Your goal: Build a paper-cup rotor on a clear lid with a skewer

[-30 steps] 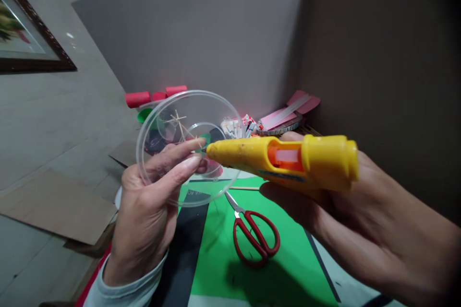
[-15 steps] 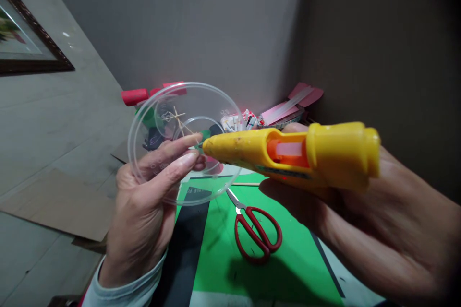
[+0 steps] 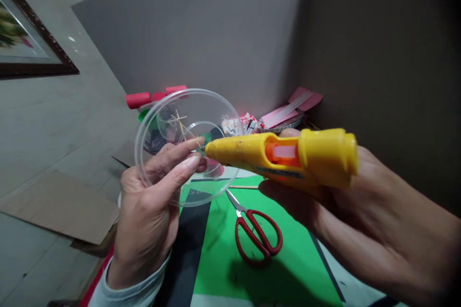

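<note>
At frame centre, a clear plastic lid (image 3: 187,146) stands tilted, face toward the nozzle of a yellow glue gun (image 3: 284,158). The left hand (image 3: 151,206) pinches its rim; the right hand (image 3: 360,230) wraps the gun's grip. Red scissors (image 3: 257,235) lie below on green paper (image 3: 288,268).

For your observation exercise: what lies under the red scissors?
The scissors lie on a green sheet, blades towards a thin stick. Whatever is beneath the sheet is covered. The glue gun hides nothing of them.
</note>
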{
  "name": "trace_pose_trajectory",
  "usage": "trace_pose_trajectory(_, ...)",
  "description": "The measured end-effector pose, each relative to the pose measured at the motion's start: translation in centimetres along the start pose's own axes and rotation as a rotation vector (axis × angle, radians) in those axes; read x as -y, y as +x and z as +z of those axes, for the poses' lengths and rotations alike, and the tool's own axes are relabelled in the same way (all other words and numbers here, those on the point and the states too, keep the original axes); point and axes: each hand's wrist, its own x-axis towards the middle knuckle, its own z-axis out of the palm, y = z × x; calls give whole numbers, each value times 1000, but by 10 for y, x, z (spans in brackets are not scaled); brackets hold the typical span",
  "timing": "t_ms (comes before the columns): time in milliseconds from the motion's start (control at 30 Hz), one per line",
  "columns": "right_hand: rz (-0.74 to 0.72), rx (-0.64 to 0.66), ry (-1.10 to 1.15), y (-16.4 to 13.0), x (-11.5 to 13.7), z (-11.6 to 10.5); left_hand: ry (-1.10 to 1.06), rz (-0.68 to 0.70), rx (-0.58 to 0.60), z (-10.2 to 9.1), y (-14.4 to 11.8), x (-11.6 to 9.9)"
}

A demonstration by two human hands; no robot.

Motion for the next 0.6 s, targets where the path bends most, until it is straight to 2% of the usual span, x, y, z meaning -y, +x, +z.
trace_pose_trajectory(167, -11, -10, -19, 0, 1, 0, -40, -13, 15, 0, 1, -1)
trace_pose_trajectory(300, -26, 0, -28, -5, -5, 3, -59, -75, 22, -1, 3, 1)
trace_pose_trajectory(400, -22, -2, -39, -10, -10, 5, -30, -60, 9, -3, 3, 1)
trace_pose_trajectory(600, 22, 73, -47, -6, -6, 0, -88, -98, 26, -2, 2, -2)
